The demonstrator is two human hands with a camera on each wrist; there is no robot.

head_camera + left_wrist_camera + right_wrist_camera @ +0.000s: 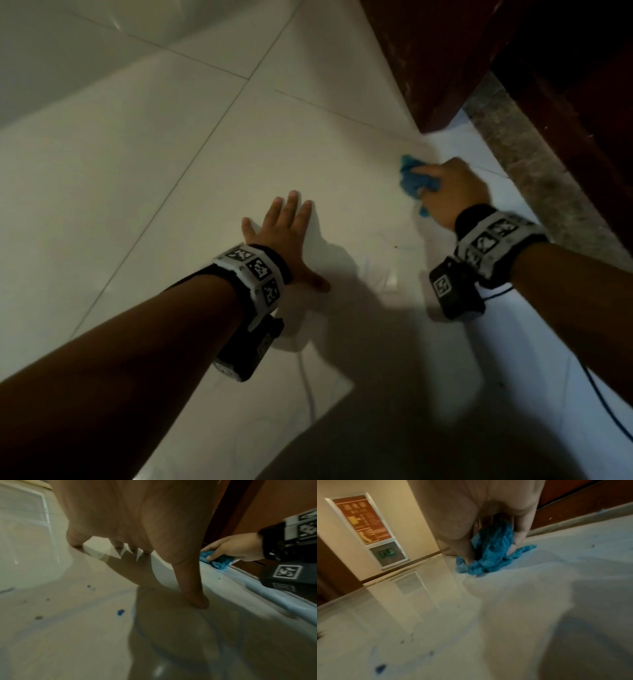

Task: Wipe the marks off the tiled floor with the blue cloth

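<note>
Dim room, pale light falling toward five o'clock. The glossy tiled floor (137, 154) mirrors the wall, with arm shadows across it. Wrist views blur and bend at their edges.

Blue cloth bunched on a marked tiled floor

The blue cloth (416, 180) is crumpled into a knobbly wad, pressed onto the pale glossy tiled floor (191, 178) close to the dark wooden base along its edge, with a loose tail trailing flat beside it. Small blue marks (120, 612) and faint bluish smears dot the tiles well apart from the cloth
</note>
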